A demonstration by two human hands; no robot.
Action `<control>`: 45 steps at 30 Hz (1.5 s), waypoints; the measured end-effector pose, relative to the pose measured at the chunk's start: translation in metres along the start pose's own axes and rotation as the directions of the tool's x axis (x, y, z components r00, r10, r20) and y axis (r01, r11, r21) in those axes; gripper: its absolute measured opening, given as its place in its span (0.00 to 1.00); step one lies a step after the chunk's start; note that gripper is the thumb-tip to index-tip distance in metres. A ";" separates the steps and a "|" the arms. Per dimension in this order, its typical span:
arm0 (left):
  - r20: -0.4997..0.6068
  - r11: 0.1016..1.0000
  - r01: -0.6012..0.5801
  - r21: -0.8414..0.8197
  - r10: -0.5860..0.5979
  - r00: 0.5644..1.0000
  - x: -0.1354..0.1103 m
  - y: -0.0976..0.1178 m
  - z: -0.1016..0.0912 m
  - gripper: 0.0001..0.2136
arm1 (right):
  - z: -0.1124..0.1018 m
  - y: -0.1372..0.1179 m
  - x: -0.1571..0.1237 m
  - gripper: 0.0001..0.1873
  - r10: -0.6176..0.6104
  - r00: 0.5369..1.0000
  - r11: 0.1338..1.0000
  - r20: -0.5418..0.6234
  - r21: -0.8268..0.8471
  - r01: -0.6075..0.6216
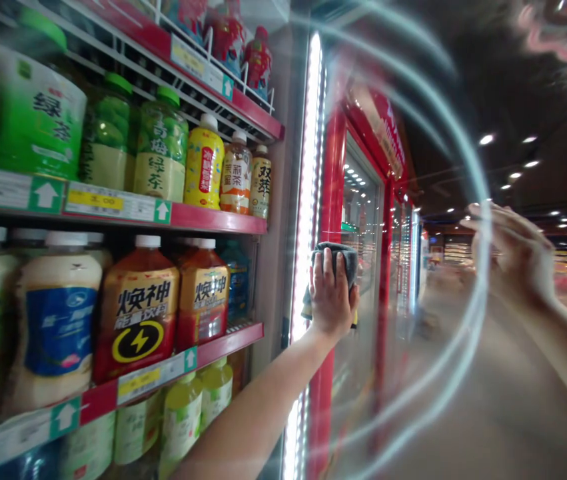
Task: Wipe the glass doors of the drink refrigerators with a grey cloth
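My left hand (332,288) reaches forward and presses a dark grey cloth (346,257) against the bright LED strip (313,167) on the upright edge of the drinks cooler. Its fingers are bent over the cloth, and a yellowish edge of the cloth shows below the palm. My right hand (518,250) is raised at the right, somewhat blurred. Its fingers stretch out towards the left, with no object visible in them. Whether it touches a door or pane there, I cannot tell.
Bottled drinks, such as an orange-red energy drink (138,303) and a green tea (160,143), line the cooler shelves at the left. Pink shelf edges (218,219) carry price tags. Beyond stands a red-framed glass-door cooler (333,180). Shop floor (443,400) stretches away at right.
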State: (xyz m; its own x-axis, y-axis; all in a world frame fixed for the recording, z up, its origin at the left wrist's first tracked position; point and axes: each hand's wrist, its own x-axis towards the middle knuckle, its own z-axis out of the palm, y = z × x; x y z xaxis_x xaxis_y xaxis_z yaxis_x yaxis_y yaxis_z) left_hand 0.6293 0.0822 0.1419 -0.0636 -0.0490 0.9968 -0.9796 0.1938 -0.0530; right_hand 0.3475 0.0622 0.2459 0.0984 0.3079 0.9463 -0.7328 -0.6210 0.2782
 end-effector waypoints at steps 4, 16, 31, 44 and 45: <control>-0.033 1.000 0.019 0.000 -0.019 0.999 0.062 -0.008 0.006 0.31 | 0.000 0.003 0.000 0.15 -0.048 0.999 0.999 0.001 0.002 0.048; 0.131 0.960 -0.278 -0.018 0.278 0.952 0.024 -0.005 -0.008 0.32 | 0.000 0.002 0.003 0.16 -0.107 0.994 0.994 -0.018 0.030 0.108; 0.056 0.968 -0.249 -0.031 0.251 0.967 0.031 0.006 -0.001 0.30 | 0.004 0.006 0.001 0.20 -0.008 1.000 0.997 0.012 0.072 0.007; 0.092 0.902 -0.424 -0.083 0.430 0.898 0.055 0.030 0.007 0.31 | 0.010 0.016 0.000 0.21 0.072 0.997 0.973 0.024 0.218 -0.075; 0.048 0.950 -0.306 -0.059 0.309 0.950 0.068 0.028 0.009 0.30 | 0.012 0.017 0.001 0.21 0.092 0.995 0.968 0.031 0.232 -0.097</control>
State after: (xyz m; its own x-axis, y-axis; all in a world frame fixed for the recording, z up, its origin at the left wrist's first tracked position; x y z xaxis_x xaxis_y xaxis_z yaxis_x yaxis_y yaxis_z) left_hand 0.5955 0.0750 0.2079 -0.3720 -0.0341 0.9276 -0.9001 0.2574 -0.3515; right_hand 0.3433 0.0439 0.2532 0.0511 0.2266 0.9726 -0.5626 -0.7981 0.2155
